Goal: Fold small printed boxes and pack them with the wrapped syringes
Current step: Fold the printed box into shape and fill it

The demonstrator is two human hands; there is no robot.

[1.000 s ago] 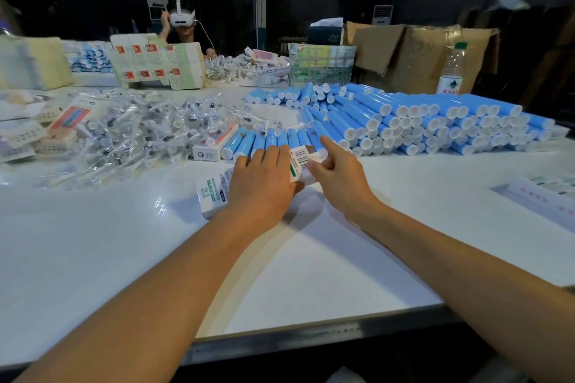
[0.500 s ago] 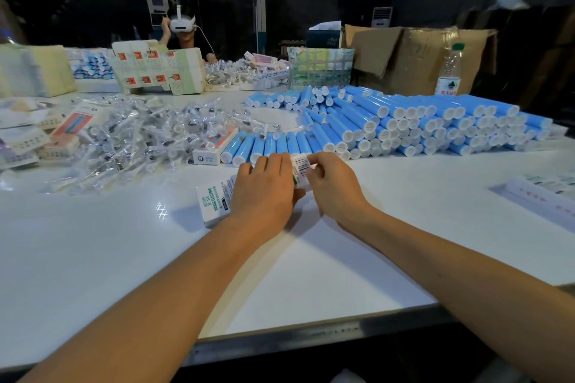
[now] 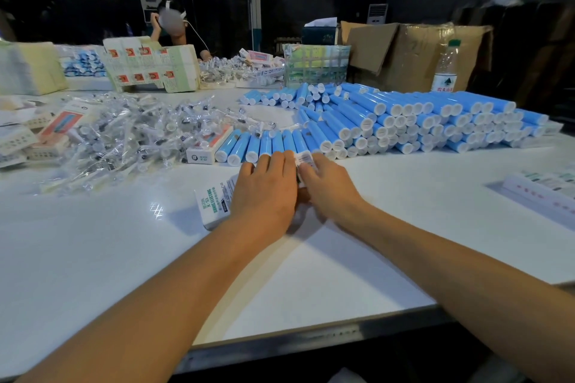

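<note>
My left hand (image 3: 264,193) and right hand (image 3: 329,190) gripped a printed box (image 3: 214,200) lying lengthwise left-to-right; its contents I couldn't see.

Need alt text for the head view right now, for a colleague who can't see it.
Both hands, left hand and right hand, hold a small printed box on a white table, in front of stacked blue tubes and a pile of wrapped syringes.
</note>
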